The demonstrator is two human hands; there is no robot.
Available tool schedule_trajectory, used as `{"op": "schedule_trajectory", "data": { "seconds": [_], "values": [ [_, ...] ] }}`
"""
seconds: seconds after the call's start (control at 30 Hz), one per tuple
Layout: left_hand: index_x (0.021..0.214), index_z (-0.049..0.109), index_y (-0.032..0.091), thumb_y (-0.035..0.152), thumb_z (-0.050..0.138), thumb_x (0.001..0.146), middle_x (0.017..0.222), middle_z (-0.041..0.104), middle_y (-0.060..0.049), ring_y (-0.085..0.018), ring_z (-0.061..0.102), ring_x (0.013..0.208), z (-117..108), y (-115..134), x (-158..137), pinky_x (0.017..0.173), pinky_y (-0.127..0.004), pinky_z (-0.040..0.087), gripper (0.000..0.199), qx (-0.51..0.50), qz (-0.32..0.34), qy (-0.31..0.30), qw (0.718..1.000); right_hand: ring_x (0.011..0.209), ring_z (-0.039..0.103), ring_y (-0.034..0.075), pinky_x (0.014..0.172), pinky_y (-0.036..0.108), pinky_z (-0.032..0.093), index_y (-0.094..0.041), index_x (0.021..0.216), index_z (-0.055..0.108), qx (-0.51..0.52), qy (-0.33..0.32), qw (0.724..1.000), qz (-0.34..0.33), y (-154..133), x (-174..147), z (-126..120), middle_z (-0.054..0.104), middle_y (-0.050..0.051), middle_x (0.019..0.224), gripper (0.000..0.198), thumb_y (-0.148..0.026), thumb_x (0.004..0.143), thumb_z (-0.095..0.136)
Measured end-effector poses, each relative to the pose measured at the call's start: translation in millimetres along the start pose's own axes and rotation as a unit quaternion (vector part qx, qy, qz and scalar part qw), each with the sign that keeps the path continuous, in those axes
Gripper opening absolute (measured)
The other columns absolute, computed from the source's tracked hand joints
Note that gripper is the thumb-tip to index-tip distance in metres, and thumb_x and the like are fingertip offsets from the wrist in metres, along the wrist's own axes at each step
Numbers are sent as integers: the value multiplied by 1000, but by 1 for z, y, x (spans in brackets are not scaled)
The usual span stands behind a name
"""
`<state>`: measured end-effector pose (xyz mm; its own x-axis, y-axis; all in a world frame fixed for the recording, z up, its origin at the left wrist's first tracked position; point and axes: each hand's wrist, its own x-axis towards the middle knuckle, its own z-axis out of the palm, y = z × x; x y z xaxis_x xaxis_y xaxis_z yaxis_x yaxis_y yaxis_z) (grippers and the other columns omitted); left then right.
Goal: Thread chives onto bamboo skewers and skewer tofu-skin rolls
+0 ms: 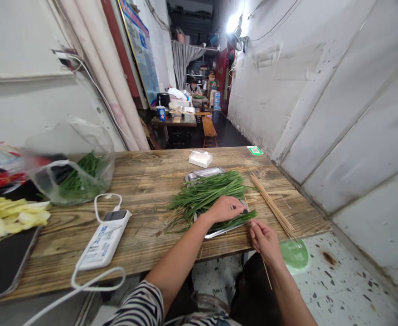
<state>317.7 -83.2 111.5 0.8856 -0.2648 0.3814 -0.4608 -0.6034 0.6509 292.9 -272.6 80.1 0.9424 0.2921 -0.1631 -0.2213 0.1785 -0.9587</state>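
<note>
Greens [209, 192] under the left hand [226, 208], skewer [266, 271] in the right hand [264, 236]

The hands are apart; the right pinches the skewer, whether the left grips I cannot tell. The greens lie across a metal tray [215, 234], some ends just beside the right hand. Bundled sticks [274, 203] lie farther right.

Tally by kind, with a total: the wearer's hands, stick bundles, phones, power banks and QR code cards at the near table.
Hands: 2, left hand and right hand
Stick bundle: 1
Phone: 1
Power bank: 1
QR code card: 1
Total: 6
</note>
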Motion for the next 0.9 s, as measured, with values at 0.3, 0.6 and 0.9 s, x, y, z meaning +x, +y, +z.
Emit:
{"op": "schedule_trajectory", "data": {
  "seconds": [0.3,0.6,0.9],
  "values": [
    [85,71,21,27,64,81,88,63,-8,-25,52,94,0,-12,2,79,-37,36,11,319,-133,40,937,29,23,1,26,14,18,-17,91,61,-1,-11,1000,-5,0,0,0,42,-10,48,47,-54,65,74],
    [77,67,17,23,47,91,79,61,-8,-21,50,87,8,-17,4,76,-35,31,26,367,-71,58,926,29,23,1,26,14,18,-17,91,61,-10,-15,1000,-7,1,0,-1,42,-10,49,47,-55,66,73],
    [77,69,17,23,53,87,83,61,-8,-22,50,90,11,-18,6,76,-35,33,19,370,-89,46,924,28,22,1,26,14,16,-16,92,61,-10,-20,1000,-1,1,2,-1,42,-10,48,49,-55,65,73]
  ]
}}
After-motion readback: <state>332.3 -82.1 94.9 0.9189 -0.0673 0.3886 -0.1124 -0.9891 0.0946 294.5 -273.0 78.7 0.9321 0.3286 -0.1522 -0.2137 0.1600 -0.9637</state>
